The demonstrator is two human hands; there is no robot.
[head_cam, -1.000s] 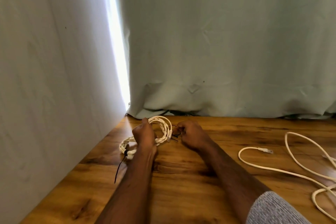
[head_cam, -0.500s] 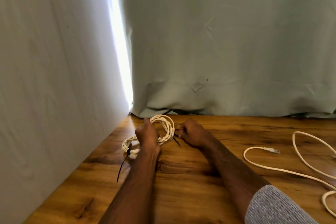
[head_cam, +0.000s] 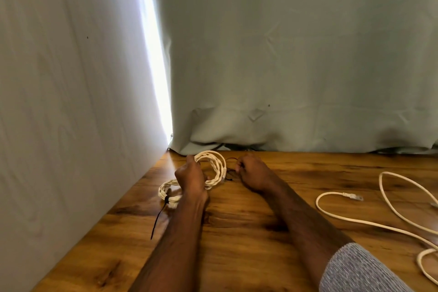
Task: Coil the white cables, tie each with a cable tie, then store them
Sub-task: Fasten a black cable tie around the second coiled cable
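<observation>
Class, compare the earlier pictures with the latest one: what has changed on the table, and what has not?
Little changed. The right hand drew slightly away from the coil, pinching the black cable tie. The left hand still grips the coil. The tied coil and loose cable stayed put.

Coiled cable (head_cam: 214, 168) cream-white w/ twisted rope pattern; loose cable (head_cam: 350, 219) plain cream-white. Cable tie (head_cam: 159, 217) black. Surface (head_cam: 248, 244) warm brown wood grain w/ dark knots. Curtains (head_cam: 296, 59) pale grey-green. Sleeve (head_cam: 360, 270) heathered grey knit.
</observation>
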